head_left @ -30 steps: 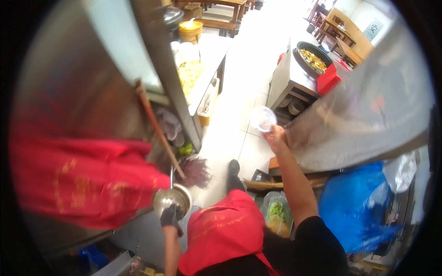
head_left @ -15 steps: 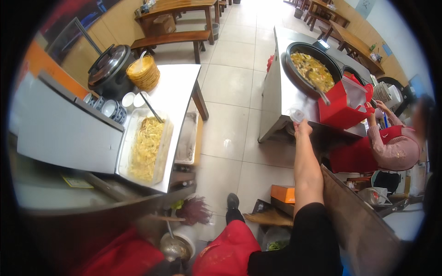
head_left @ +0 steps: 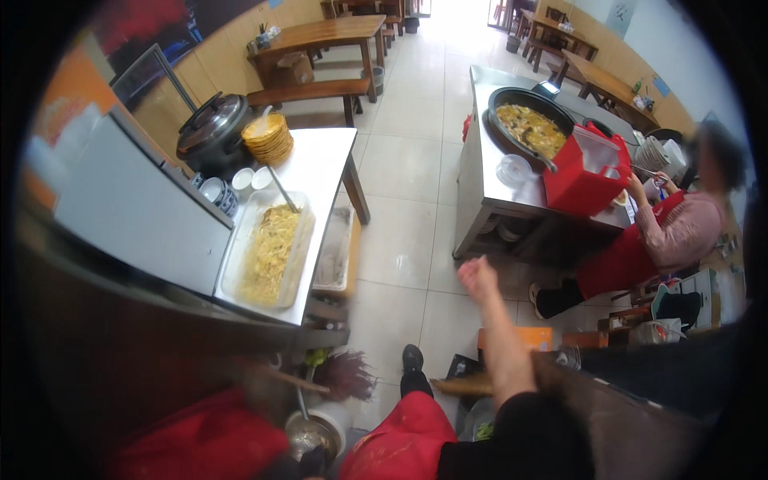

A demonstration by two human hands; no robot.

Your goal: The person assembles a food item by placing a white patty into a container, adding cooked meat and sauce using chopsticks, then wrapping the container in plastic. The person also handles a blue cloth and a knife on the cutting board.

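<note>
My right hand [head_left: 478,280] is held out in front of me over the floor, just short of the right-hand counter. Its fingers look curled in, and I see nothing in them. Beyond it, near the counter's edge, a clear round plastic container [head_left: 516,170] stands beside a red box-shaped bag [head_left: 588,172]. Behind these is a big dark pan [head_left: 528,120] of yellowish food with a ladle handle leaning out. My left hand is out of view. Low in front of me a metal ladle [head_left: 308,436] rests in a white bucket [head_left: 336,420].
On the left table [head_left: 324,156] are a tub of shredded yellow food [head_left: 272,256], stacked round flatbreads [head_left: 268,138], bowls and a black cooker [head_left: 212,132]. A co-worker [head_left: 672,232] in a red apron stands at the right counter. A broom head [head_left: 344,374] and orange box [head_left: 520,338] stand low down.
My right hand has let go of the clear plastic container at the counter's edge and drawn back toward me, down and left. The container now stands on the counter. The view has shifted slightly.
</note>
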